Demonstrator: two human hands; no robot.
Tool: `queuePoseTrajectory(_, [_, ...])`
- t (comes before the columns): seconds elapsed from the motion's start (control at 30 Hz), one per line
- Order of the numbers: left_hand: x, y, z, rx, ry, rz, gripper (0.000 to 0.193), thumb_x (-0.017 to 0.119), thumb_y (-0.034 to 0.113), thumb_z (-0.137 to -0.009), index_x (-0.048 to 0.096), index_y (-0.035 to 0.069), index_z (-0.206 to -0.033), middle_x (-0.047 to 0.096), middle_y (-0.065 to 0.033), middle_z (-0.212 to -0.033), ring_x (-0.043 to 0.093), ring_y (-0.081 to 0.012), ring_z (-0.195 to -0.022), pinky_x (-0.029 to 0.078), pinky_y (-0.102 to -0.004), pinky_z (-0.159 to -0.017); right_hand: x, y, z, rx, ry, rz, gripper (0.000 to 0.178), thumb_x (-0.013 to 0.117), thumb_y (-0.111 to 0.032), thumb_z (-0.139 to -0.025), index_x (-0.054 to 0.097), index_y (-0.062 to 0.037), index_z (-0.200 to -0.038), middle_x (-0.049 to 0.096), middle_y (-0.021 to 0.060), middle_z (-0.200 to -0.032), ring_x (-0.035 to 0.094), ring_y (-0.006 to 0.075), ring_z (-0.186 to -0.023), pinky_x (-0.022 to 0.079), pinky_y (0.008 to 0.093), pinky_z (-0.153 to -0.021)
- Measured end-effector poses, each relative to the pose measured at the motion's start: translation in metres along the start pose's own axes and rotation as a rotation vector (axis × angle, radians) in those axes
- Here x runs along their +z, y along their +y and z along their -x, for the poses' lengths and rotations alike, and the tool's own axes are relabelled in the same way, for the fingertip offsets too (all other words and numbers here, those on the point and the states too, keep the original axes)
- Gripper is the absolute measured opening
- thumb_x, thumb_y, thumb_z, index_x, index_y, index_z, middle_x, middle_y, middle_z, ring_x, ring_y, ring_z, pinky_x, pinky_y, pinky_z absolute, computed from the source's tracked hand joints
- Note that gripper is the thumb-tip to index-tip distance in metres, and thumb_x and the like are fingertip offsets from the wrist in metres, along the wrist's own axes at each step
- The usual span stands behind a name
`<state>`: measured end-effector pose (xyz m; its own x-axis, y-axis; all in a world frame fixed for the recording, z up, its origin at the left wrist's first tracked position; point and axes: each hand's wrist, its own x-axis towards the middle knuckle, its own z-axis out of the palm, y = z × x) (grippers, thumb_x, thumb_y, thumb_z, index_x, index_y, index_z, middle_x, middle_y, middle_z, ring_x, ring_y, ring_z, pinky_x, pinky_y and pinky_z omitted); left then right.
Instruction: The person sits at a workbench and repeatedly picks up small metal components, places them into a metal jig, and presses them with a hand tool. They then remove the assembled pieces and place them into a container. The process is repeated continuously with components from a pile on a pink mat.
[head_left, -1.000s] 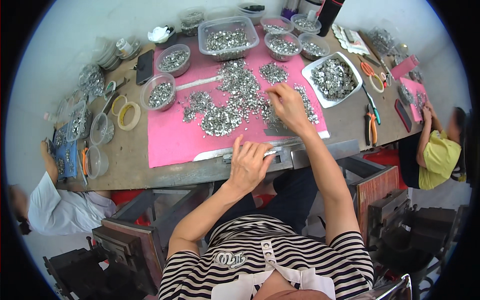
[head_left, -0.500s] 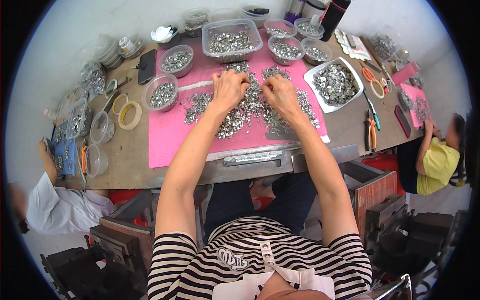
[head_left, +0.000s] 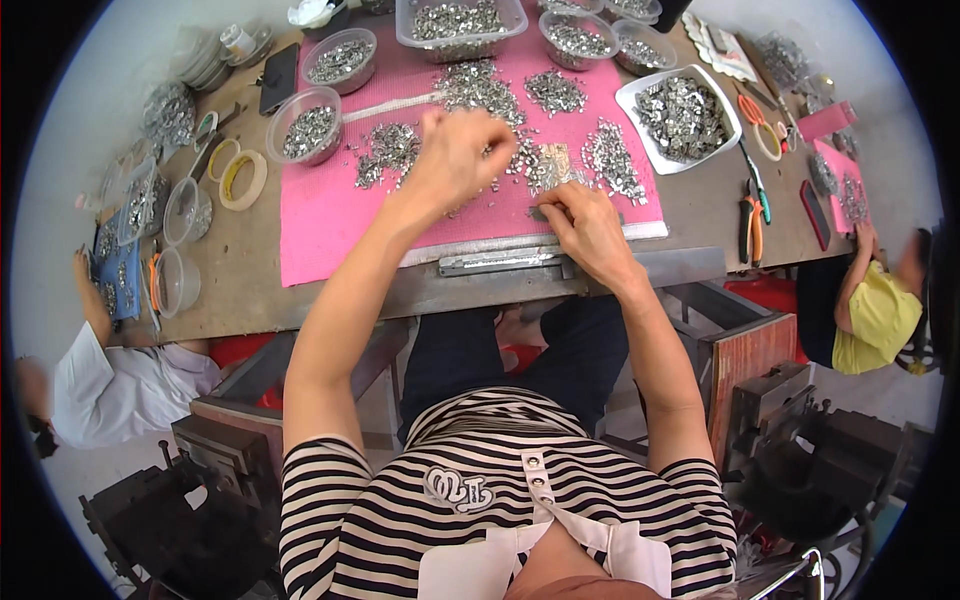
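Many metal bits [head_left: 480, 90] lie heaped on a pink mat [head_left: 330, 230].
Just before the mat's near edge rests a bar [head_left: 500, 262]. Over its near right part, the right hand [head_left: 590, 226] points bent fingers down; whether it grips anything cannot be told. Pliers [head_left: 750, 226] lie right of the mat. Over its middle the left hand [head_left: 463, 158] is curled and blurred, its hold unclear. A tray [head_left: 663, 163] stands right of the mat, a tub [head_left: 460, 49] at its far edge.

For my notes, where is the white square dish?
In the head view, the white dish sits at the right edge of the pink mat, beyond the right hand.
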<state>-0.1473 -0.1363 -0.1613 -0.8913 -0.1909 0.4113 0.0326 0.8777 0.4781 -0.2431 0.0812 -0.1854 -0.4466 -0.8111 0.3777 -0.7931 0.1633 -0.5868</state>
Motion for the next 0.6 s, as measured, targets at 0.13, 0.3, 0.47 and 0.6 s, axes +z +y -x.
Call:
queuePoseTrajectory(0.13, [0.017, 0.018, 0.062, 0.078, -0.009, -0.033, 0.005, 0.073, 0.019, -0.089, 0.074, 0.014, -0.089, 0.064, -0.0038, -0.086, 0.062, -0.0232, -0.095, 0.034, -0.0483, -0.099, 0.011, -0.002, -0.001, -0.055, -0.005, 0.026, 0.007, 0.073, -0.008, -0.089, 0.073, -0.0041, -0.095, 0.064, 0.0123, -0.087, 0.064, 0.0322, -0.083, 0.047, 0.0437, -0.075])
queuePoseTrajectory(0.3, [0.015, 0.025, 0.078, -0.037, -0.001, -0.053, 0.009, 0.075, 0.019, -0.090, 0.077, 0.014, -0.098, 0.064, -0.0022, -0.091, 0.061, -0.0221, -0.095, 0.033, -0.0452, -0.099, 0.015, 0.000, -0.002, -0.164, -0.037, 0.182, 0.008, 0.073, -0.012, -0.089, 0.071, -0.0065, -0.093, 0.062, 0.0104, -0.090, 0.061, 0.0321, -0.089, 0.044, 0.0444, -0.081])
queuePoseTrajectory(0.47, [0.021, 0.031, 0.074, -0.017, 0.006, -0.047, 0.011, 0.076, 0.018, -0.091, 0.077, 0.014, -0.100, 0.064, -0.0029, -0.090, 0.061, -0.0231, -0.095, 0.033, -0.0466, -0.100, 0.013, 0.001, -0.007, -0.213, -0.088, 0.231, 0.009, 0.073, -0.006, -0.087, 0.068, -0.0042, -0.094, 0.061, 0.0112, -0.087, 0.062, 0.0315, -0.086, 0.046, 0.0440, -0.080])
queuePoseTrajectory(0.6, [0.026, 0.030, 0.074, -0.056, -0.015, -0.043, 0.008, 0.076, 0.018, -0.090, 0.075, 0.013, -0.096, 0.063, -0.0032, -0.089, 0.062, -0.0236, -0.095, 0.034, -0.0472, -0.100, 0.002, -0.001, -0.001, -0.076, -0.066, -0.030, 0.010, 0.072, -0.004, -0.087, 0.066, -0.0008, -0.095, 0.066, 0.0128, -0.086, 0.067, 0.0308, -0.079, 0.052, 0.0414, -0.072])
